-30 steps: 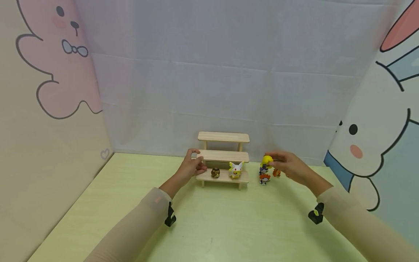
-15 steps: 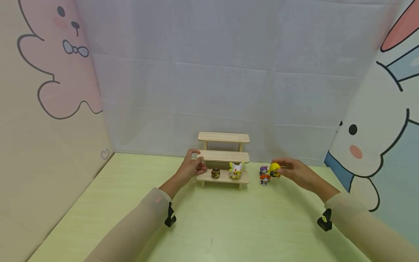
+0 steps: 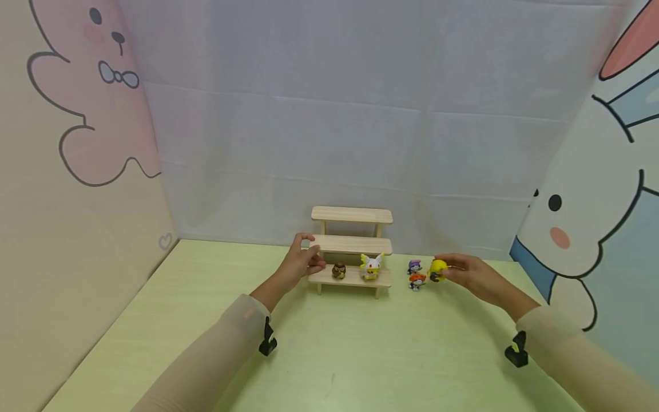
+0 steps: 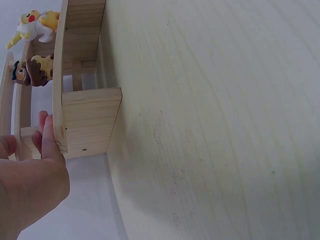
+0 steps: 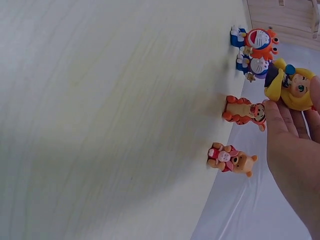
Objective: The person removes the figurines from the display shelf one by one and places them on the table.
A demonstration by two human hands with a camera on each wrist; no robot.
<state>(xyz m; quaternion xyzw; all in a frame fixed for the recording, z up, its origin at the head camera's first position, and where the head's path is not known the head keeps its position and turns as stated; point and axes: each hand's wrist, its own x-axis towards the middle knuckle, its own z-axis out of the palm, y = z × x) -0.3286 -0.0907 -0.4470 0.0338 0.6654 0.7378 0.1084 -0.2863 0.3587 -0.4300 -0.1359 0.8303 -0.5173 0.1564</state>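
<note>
My right hand point(image 3: 476, 278) holds a yellow-haired figurine point(image 3: 437, 269) to the right of the wooden three-tier display stand point(image 3: 352, 245). In the right wrist view the figurine shows big eyes and a dark lower body. Below it there stand an orange tiger figurine point(image 5: 244, 111) and a bear figurine in red point(image 5: 230, 159). My left hand point(image 3: 300, 263) grips the stand's left end at the middle tier, index finger over the board. On the lowest tier sit a brown owl figurine point(image 3: 338, 271) and a white-and-yellow long-eared figurine point(image 3: 370, 266).
Two small blue-and-white cat figurines, one with an orange hood point(image 3: 416, 280) and one with a purple cap point(image 3: 414, 266), stand between the display stand and my right hand. A white cloth point(image 3: 288, 143) hangs behind the pale table point(image 3: 329, 349). Printed walls flank both sides.
My right hand has moved right and slightly down with the yellow-haired figurine, away from the two cat figurines. My left hand has stayed at the display stand.
</note>
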